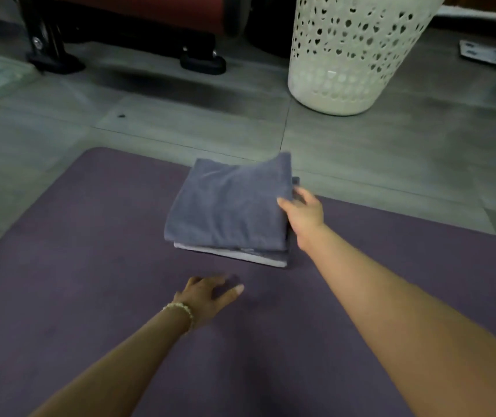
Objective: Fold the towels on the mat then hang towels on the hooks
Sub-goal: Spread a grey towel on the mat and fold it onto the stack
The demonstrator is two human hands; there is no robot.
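Note:
A folded blue-grey towel tops a small stack near the far edge of the purple mat. A lighter grey folded towel shows underneath along the near edge. My right hand pinches the top towel's right edge, thumb on top and fingers tucked under the fold. My left hand, with a bead bracelet on the wrist, rests on the mat just in front of the stack with fingers spread, holding nothing. No hooks are in view.
A white perforated laundry basket stands on the grey tiled floor beyond the mat, to the right. Dark furniture with black feet sits at the back. A metal bracket lies at the far right.

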